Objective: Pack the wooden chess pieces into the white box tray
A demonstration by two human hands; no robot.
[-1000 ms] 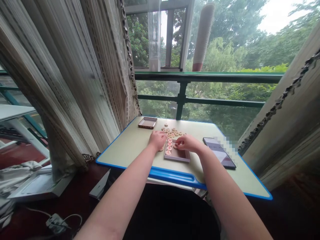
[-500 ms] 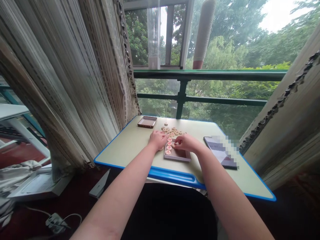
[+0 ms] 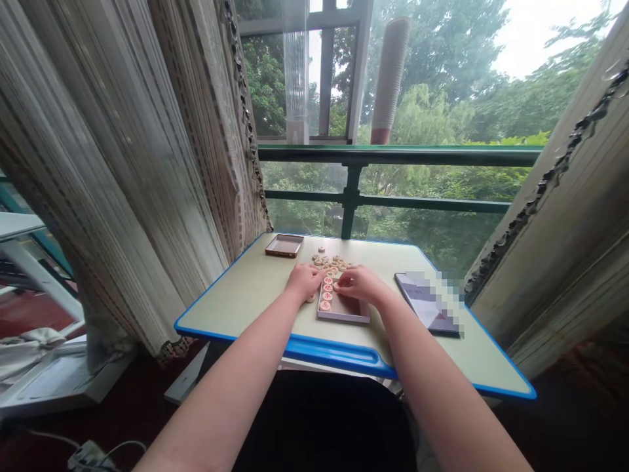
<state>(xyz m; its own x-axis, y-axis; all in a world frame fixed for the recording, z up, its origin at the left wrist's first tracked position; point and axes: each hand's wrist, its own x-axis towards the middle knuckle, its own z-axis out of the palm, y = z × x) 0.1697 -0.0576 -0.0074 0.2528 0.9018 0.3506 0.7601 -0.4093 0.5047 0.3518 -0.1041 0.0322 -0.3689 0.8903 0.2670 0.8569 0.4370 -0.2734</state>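
Observation:
An open shallow box [image 3: 344, 319] sits on the table in front of me. Along its left side runs a column of round Chinese chess pieces [image 3: 327, 296] with red characters. My right hand [image 3: 362, 285] is over the box, thumb and fingers closed on a Chinese chess piece [image 3: 337, 286] beside the upper part of that column. My left hand [image 3: 304, 282] rests at the box's left edge, its fingers lying forward, thumb side by the rim. Another piece [image 3: 311, 298] shows partly under its wrist. Beyond the hands lies a loose heap of pieces [image 3: 334, 261].
The box's lid [image 3: 285, 245] lies open side up at the table's far left. A single piece [image 3: 321, 249] stands apart behind the heap. To the right is a tablet [image 3: 425, 305], partly blurred. The table [image 3: 236, 295] has a blue edge; a green railing [image 3: 403, 156] stands behind.
The camera view has shifted slightly, moving the whole scene a little left and down. My right hand keeps its piece near the column; my left hand stays beside the box.

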